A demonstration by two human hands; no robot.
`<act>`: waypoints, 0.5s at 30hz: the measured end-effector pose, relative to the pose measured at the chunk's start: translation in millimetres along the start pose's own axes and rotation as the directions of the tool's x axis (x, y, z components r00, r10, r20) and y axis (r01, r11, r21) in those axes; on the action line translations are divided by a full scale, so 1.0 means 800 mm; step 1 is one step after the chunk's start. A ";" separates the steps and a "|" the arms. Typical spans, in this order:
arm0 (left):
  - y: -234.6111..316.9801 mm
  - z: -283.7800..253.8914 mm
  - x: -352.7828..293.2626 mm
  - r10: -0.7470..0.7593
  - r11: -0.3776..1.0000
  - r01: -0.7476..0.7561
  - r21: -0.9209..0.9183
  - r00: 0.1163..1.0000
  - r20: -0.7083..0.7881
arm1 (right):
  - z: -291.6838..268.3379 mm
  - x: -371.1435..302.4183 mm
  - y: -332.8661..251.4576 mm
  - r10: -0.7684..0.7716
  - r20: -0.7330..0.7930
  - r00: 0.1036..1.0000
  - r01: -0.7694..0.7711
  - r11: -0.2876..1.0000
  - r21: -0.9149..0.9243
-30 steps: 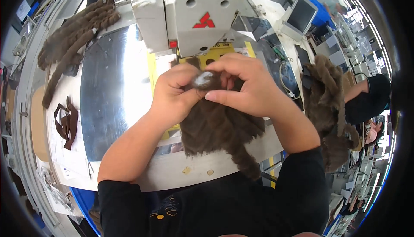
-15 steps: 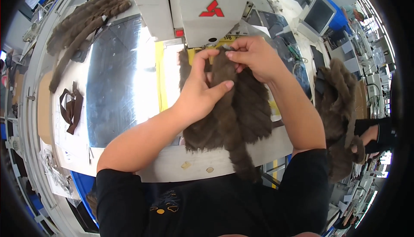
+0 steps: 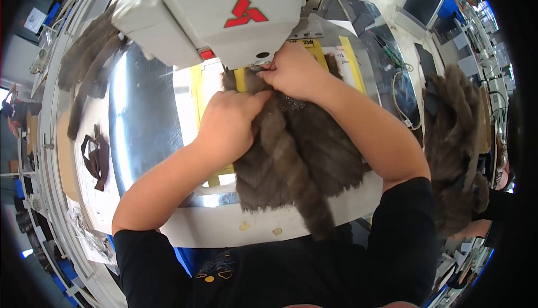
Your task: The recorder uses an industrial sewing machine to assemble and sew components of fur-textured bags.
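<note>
A long brown fur strip (image 3: 288, 165) runs from beneath the sewing machine head down over the table's front edge. It lies on a wider brown fur piece (image 3: 330, 145). My left hand (image 3: 227, 120) is closed on the strip's left side, its fingertips partly hidden in the fur. Just under the machine head, my right hand (image 3: 297, 73) pinches the strip's upper end between thumb and fingers. The white sewing machine (image 3: 230, 11) stands right over both hands, and its needle area is mostly hidden.
Brown fur pieces lie in a pile (image 3: 92, 56) at the far left. A dark brown ribbon (image 3: 96, 159) rests nearer on the left. More brown fur (image 3: 454, 151) hangs at the right, beside another person's arm. A monitor (image 3: 423, 0) stands at the back right.
Both hands have brought the strip's upper end in close under the machine head. My left hand's thumb and fingers have closed in on the strip. The whole view has shifted somewhat.
</note>
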State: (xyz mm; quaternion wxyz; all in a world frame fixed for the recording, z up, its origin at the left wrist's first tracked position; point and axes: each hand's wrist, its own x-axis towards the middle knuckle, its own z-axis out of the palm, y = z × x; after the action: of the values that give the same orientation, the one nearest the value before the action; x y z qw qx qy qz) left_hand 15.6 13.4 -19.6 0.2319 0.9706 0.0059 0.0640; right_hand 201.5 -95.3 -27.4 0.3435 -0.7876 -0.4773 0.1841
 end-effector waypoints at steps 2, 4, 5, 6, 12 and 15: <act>-0.005 0.005 0.000 0.103 0.980 -0.093 0.176 0.993 -0.052 | 0.007 -0.004 -0.005 -0.044 -0.074 0.996 0.040 0.997 -0.059; -0.005 0.006 0.004 0.180 0.960 -0.135 0.246 0.969 -0.171 | 0.007 -0.005 -0.011 -0.028 -0.093 0.995 0.020 0.997 -0.080; -0.006 0.006 0.005 0.175 0.961 -0.132 0.242 0.970 -0.167 | 0.009 -0.004 -0.011 -0.016 -0.114 0.993 0.004 0.995 -0.104; -0.008 0.005 0.006 0.201 0.948 -0.153 0.278 0.967 -0.154 | 0.009 -0.002 -0.005 -0.013 -0.108 0.994 0.002 0.995 -0.101; -0.007 0.005 0.017 0.226 0.903 -0.162 0.398 0.967 -0.118 | -0.007 0.014 0.022 -0.067 -0.129 0.989 0.050 0.990 -0.133; -0.013 0.009 0.021 0.230 0.904 -0.147 0.403 0.959 -0.166 | -0.011 0.020 0.015 -0.083 -0.105 0.991 0.074 0.993 -0.090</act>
State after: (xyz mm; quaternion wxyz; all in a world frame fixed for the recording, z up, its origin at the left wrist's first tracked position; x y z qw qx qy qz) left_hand 33.2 19.8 -28.7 0.0269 0.9808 -0.0515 0.1859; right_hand 222.4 -88.3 -29.2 0.3418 -0.7910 -0.4962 0.1068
